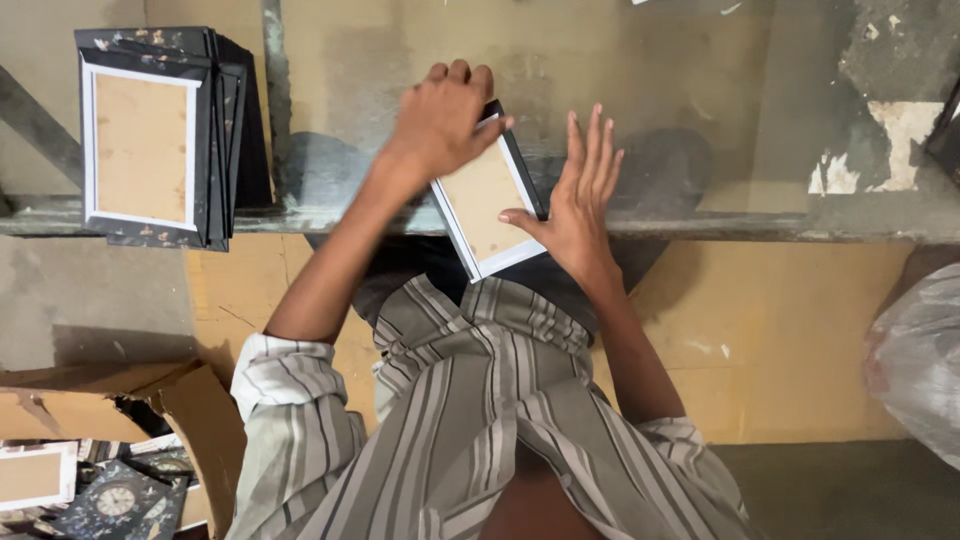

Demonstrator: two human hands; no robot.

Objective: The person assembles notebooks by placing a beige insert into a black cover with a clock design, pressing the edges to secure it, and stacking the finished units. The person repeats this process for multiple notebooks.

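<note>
A small picture frame (487, 205) with a brown backing board, white border and black edge lies tilted at the near edge of a worn workbench (700, 110). My left hand (443, 118) curls over its far top corner and grips it. My right hand (580, 195) lies flat with fingers spread against the frame's right side, thumb on the backing board.
A stack of similar black frames (160, 135) sits back side up at the bench's left. An open cardboard box (110, 450) with more frames and small clock faces stands on the floor lower left. A clear plastic bag (920, 360) bulges at the right.
</note>
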